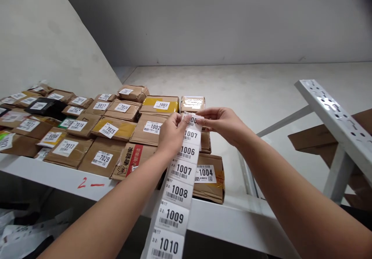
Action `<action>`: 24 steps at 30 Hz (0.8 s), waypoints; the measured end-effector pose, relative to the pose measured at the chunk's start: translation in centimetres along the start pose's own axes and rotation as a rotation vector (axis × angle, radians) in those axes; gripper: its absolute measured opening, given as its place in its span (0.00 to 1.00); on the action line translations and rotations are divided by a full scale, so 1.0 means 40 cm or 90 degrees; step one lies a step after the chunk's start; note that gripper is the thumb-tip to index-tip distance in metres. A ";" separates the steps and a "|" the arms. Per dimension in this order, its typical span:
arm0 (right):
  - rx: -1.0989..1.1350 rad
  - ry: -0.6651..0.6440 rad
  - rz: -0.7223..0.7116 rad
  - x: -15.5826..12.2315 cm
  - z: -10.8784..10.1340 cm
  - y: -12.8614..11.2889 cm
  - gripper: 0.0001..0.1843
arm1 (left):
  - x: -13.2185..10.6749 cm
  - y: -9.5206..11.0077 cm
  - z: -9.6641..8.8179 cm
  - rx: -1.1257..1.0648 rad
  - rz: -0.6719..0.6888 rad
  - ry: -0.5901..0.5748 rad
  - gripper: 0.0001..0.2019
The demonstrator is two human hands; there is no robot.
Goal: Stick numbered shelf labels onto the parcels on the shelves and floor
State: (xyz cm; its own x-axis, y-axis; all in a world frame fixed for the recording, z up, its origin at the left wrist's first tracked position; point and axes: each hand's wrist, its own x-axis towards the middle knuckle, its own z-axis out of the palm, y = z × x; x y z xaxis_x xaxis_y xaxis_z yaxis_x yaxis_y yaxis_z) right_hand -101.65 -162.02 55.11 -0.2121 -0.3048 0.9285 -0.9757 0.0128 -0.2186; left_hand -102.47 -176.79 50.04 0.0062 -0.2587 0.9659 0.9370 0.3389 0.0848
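Observation:
My left hand pinches the top of a long strip of white numbered labels that hangs down toward me, reading 1006 to 1010. My right hand grips the topmost label at the strip's upper end, fingers closed on its edge. Both hands hover over brown cardboard parcels on a white shelf. Under the strip lies a parcel labelled 1004; just behind my left hand are parcels 1002 and 1003.
Several more labelled parcels cover the shelf's left side against a grey wall. A red "2" mark is on the shelf's front edge. A perforated white metal rack post and cardboard stand at the right. Bare shelf lies behind my right hand.

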 end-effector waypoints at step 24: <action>-0.450 0.306 -0.193 0.033 0.024 0.032 0.33 | -0.085 0.016 -0.072 0.016 -0.102 -0.180 0.15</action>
State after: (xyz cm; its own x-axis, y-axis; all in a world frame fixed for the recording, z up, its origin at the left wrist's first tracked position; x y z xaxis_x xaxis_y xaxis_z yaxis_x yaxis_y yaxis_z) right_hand -103.11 -163.30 55.77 0.2135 0.0386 0.9762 -0.7661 0.6266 0.1428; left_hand -100.88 -178.30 46.12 -0.2410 -0.0494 0.9693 0.9093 0.3375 0.2433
